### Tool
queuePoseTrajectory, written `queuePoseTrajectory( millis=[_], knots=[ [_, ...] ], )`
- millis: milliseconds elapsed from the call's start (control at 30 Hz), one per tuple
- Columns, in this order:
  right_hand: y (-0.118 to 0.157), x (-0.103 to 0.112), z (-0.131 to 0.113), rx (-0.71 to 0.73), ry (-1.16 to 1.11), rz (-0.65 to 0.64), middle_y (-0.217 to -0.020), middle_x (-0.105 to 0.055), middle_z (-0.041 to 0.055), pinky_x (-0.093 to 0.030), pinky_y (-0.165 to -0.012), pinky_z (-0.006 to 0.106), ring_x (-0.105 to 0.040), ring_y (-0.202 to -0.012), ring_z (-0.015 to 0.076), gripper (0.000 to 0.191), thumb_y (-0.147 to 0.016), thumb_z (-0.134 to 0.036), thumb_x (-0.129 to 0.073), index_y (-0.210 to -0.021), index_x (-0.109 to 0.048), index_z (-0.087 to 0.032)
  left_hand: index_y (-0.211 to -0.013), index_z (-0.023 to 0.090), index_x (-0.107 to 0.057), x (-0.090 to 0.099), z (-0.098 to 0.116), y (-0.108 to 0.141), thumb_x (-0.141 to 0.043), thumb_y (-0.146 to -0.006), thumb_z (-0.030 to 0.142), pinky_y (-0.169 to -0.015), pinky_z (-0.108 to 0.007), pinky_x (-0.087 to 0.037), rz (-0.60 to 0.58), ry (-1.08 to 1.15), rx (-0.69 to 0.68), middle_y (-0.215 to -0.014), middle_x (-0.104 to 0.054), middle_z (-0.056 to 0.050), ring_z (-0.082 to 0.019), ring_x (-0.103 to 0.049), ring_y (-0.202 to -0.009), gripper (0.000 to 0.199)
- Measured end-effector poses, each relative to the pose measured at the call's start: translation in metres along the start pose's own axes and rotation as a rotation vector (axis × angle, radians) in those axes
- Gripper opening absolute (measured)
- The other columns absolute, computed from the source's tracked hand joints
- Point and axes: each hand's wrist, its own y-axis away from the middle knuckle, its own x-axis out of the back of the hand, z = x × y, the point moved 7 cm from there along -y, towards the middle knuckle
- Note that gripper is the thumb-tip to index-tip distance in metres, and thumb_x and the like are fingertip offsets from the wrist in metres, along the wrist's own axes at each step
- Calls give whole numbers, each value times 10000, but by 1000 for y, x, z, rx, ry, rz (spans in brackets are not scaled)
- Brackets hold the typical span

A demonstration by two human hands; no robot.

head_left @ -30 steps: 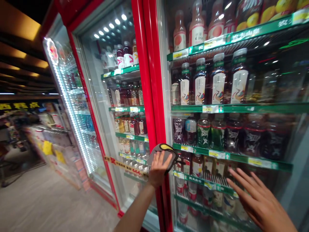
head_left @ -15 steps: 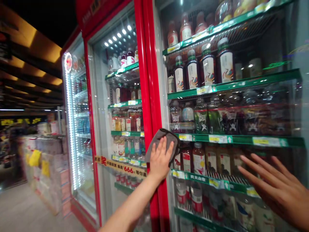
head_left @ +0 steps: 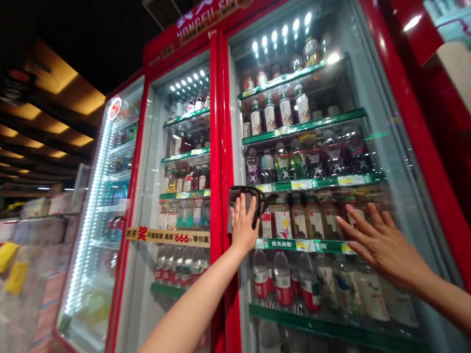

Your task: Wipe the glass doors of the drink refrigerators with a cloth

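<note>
My left hand (head_left: 244, 224) presses a dark grey cloth (head_left: 235, 197) with black edging against the red frame (head_left: 225, 147) between two glass fridge doors. Its fingers point up over the cloth, and the cloth's folded edge reaches onto the right door's glass. To the right, my right hand (head_left: 382, 245) is spread with nothing in it, in front of the right glass door at the height of the lower bottle shelves. Whether its palm touches the glass cannot be told.
Behind the glass, bottles (head_left: 282, 282) stand on shelves with green edges. A printed strip (head_left: 169, 236) crosses the left door. Another lit fridge (head_left: 99, 211) stands further left, beside blurred stacked goods (head_left: 29, 264) with yellow tags.
The view has shifted back, showing more of the fridge's top and right side. The cloth now looks more folded under my left hand. My right hand appears further left, with its forearm in view.
</note>
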Motion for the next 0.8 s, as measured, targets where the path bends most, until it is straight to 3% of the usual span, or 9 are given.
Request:
queuePoseTrajectory(
  millis=[133, 200, 300, 400, 467, 533, 633, 700, 800],
  knots=[
    [-2, -4, -2, -12, 58, 36, -1696, -138, -16, -240, -1200, 663, -82, -1555, 366, 677, -1009, -392, -420, -1607, -104, -409, -1572, 337, -310, 25, 15, -95, -519, -954, 330, -1160, -776, -37, 82, -87, 110, -1695, -167, -81, -393, -19, -1561, 653],
    [-3, -5, -2, -18, 88, 24, -1692, -154, -17, -246, -1213, 633, -85, -1559, 345, 689, -1002, -381, -454, -1607, -124, -403, -1573, 343, -306, 27, 35, -121, -519, -951, 331, -1134, -804, -17, 125, -90, 178, -1693, -173, -90, -422, -38, -1555, 657],
    [-1, -4, -1, -11, 116, -15, -1685, -184, -19, -265, -1224, 589, -95, -1562, 320, 677, -999, -403, -476, -1604, -172, -394, -1581, 348, -281, 12, 72, -99, -544, -942, 328, -1149, -787, -62, 136, -77, 86, -1700, -121, -111, -436, -84, -1549, 691],
    [-1, 3, 6, 14, 114, -57, -1678, -210, -27, -289, -1221, 554, -134, -1559, 307, 645, -1001, -425, -477, -1595, -226, -390, -1571, 399, -279, -7, 94, -42, -645, -888, 345, -1189, -722, -134, 15, -88, -259, -1703, -124, -87, -425, -124, -1547, 776],
    [-6, 11, 16, 73, 104, -95, -1665, -254, -41, -315, -1211, 518, -206, -1545, 286, 616, -1007, -406, -469, -1586, -258, -389, -1561, 422, -291, -9, 90, -24, -700, -847, 377, -1230, -625, -172, -100, -94, -434, -1693, -193, -60, -371, -187, -1546, 823],
    [-13, 19, 30, 147, 99, -127, -1642, -315, -51, -333, -1200, 481, -306, -1513, 246, 584, -1019, -350, -444, -1578, -277, -393, -1558, 409, -307, 0, 77, -42, -685, -856, 376, -1248, -577, -160, -136, -110, -418, -1686, -223, -49, -323, -208, -1548, 798],
    [-24, 29, 61, 139, 121, -119, -1629, -346, -40, -303, -1206, 512, -330, -1503, 242, 577, -1023, -285, -421, -1573, -286, -394, -1578, 300, -303, 21, 67, -110, -549, -937, 338, -1223, -644, -145, -14, -95, -39, -1690, -176, -113, -354, -147, -1557, 688],
    [-26, 31, 78, 81, 138, -97, -1640, -318, -34, -269, -1214, 559, -256, -1531, 268, 594, -1018, -278, -424, -1579, -266, -395, -1589, 281, -274, 22, 88, -137, -517, -948, 341, -1185, -722, -130, 58, -48, 131, -1694, -150, -114, -400, -102, -1555, 689],
    [-22, 27, 88, 49, 133, -69, -1659, -264, -24, -237, -1220, 594, -176, -1552, 280, 638, -1011, -298, -435, -1596, -196, -389, -1577, 381, -270, 3, 153, -126, -559, -923, 358, -1160, -781, -71, 46, -14, -98, -1698, -163, -18, -420, -79, -1553, 715]
  ],
)
